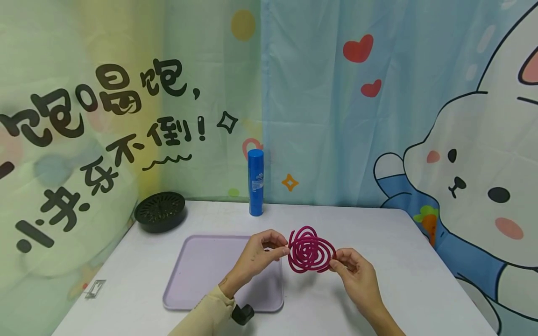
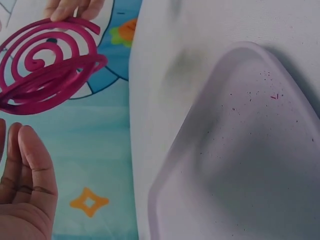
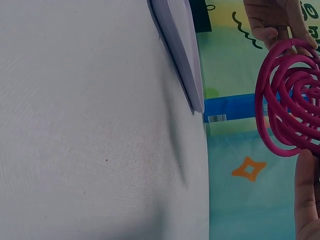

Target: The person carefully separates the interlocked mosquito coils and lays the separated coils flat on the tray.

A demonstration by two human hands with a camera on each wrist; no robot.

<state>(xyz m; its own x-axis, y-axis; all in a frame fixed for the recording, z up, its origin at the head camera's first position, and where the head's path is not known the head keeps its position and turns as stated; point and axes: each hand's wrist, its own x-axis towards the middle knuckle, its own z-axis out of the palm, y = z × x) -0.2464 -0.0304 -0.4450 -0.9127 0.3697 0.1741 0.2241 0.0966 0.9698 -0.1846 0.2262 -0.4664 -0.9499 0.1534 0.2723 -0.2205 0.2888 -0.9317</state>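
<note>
A pair of magenta spiral mosquito coils (image 1: pixel 308 252), nested and partly fanned apart, hangs above the white table just right of the lilac tray (image 1: pixel 210 275). My left hand (image 1: pixel 257 254) pinches their left edge between thumb and fingers. At the opposite edge, my right hand (image 1: pixel 357 275) grips the coils with its thumb and bent fingers. The left wrist view shows the separated loops (image 2: pixel 55 102) tilted, with the rings spread at an angle. Only part of the right hand (image 3: pixel 306 195) appears in its own wrist view.
Fine dark specks and magenta crumbs lie on the tray. A black round slotted dish (image 1: pixel 160 212) stands at the table's back left corner. Toward the back middle is an upright blue can (image 1: pixel 255 183). A printed curtain (image 1: pixel 311 116) hangs behind the white table (image 1: pixel 412 280).
</note>
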